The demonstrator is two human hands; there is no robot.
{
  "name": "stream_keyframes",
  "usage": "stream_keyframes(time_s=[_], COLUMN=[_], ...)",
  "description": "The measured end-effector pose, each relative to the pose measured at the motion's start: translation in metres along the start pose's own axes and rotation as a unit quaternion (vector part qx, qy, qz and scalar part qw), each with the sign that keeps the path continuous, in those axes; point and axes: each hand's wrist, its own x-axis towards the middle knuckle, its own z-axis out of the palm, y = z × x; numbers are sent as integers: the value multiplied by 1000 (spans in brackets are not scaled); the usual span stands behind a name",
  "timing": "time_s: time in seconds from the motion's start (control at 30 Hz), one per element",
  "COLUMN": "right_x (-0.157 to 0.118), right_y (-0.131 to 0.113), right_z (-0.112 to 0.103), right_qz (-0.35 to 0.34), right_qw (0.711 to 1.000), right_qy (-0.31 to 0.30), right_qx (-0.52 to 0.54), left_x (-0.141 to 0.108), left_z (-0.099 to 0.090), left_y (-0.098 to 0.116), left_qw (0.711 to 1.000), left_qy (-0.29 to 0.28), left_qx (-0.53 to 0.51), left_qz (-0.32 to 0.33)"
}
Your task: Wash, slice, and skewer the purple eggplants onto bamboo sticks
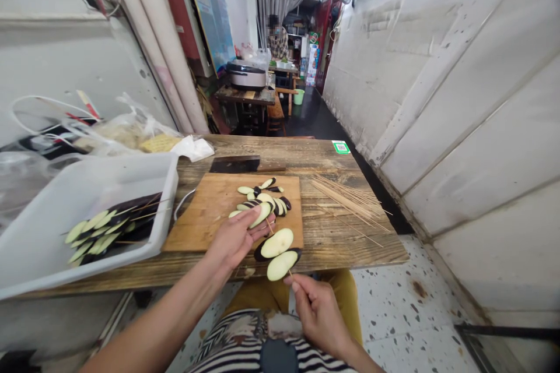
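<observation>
My right hand (317,303) pinches the lower end of a thin wooden skewer (270,225) in front of the table edge. Two oval eggplant slices (280,243), pale with dark skin, are threaded on it. Over the cutting board (196,227), the fingers of my left hand (236,239) close on another eggplant slice (261,215) by the skewer's upper end. Whether the tip has entered that slice, I cannot tell. More cut eggplant (280,205) lies just beyond on the board, partly hidden by my left hand.
A cleaver (236,164) lies behind the board. Loose skewers (350,201) are spread to the right. On the left, a white tub (164,186) contains skewered eggplant (102,230), with plastic bags (131,134) behind. A person (277,41) sits far back.
</observation>
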Motion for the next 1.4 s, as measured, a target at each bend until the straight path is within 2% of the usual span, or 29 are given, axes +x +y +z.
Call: stream_keyframes(time_s=[0.47,0.57,0.63,0.73,0.83,0.9,1.13,1.33,1.4], right_x=[17,20,21,19,17,17,16,13,12], right_y=[-2,8,19,37,48,51,53,55,54], right_z=[3,4,5,6,8,9,10,10,12], right_qz=[-22,-15,4,44,69,77,87,88,93], right_qw=[999,999,998,995,994,993,991,992,992], right_qy=[37,49,63,84,82,81,80,83,77], right_qx=[-7,-10,-3,20,34,41,59,44,43], left_x=[-2,3,10,23,36,40,44,57,64], left_z=[8,-3,-20,-54,-83,-94,-99,-103,-106], left_y=[-13,-9,-4,3,4,1,-8,-9,-11], left_qw=[999,997,992,956,915,890,867,847,822], left_qy=[-12,-49,-32,72,102,103,94,79,66], left_qx=[18,58,104,188,310,372,406,418,461], left_qz=[-27,-4,58,213,239,242,274,319,327])
